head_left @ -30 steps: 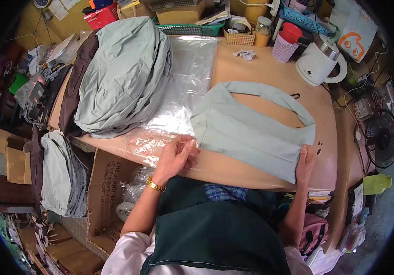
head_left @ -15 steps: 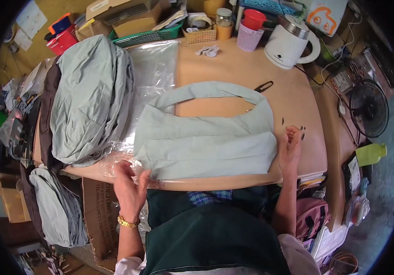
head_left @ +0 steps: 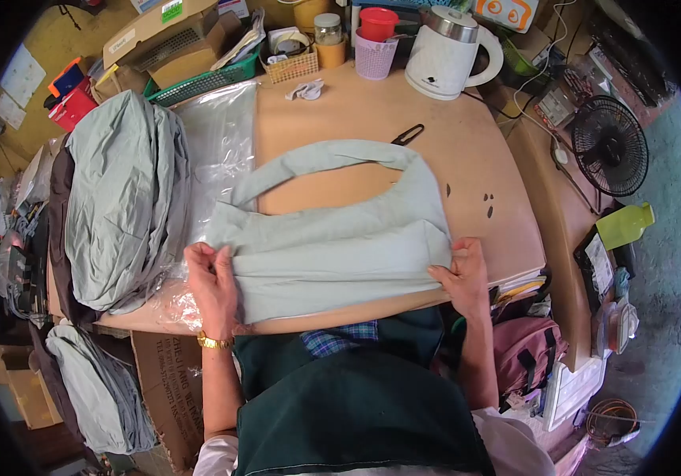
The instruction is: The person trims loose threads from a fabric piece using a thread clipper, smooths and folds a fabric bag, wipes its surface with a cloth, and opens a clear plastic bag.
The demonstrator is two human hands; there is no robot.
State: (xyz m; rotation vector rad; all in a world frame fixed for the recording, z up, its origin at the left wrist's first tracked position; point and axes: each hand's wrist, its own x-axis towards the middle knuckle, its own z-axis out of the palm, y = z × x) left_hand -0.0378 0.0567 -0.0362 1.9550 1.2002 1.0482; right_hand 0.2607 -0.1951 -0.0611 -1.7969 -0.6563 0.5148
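A pale grey-green cloth shoulder bag point(head_left: 332, 262) lies flat on the tan tabletop, its wide strap looped toward the far side. At its left edge, my left hand point(head_left: 212, 282), with a gold watch on the wrist, pinches the fabric. My right hand point(head_left: 464, 276) has thumb and fingers closed on the bag's right edge. Creases run across the lower part of the bag between both hands. Past the strap lies a small black clip-like tool point(head_left: 409, 135).
A large pile of similar cloth point(head_left: 122, 206) rests at the left beside clear plastic sheets point(head_left: 225, 151). Along the back stand a white kettle point(head_left: 445, 59), a lilac cup point(head_left: 375, 59) and a green basket point(head_left: 206, 83). A black fan point(head_left: 612, 147) is on the right.
Both hands have come in to the bag's side edges and taken hold of the fabric. The lower part of the bag shows new folds. The camera view has shifted.
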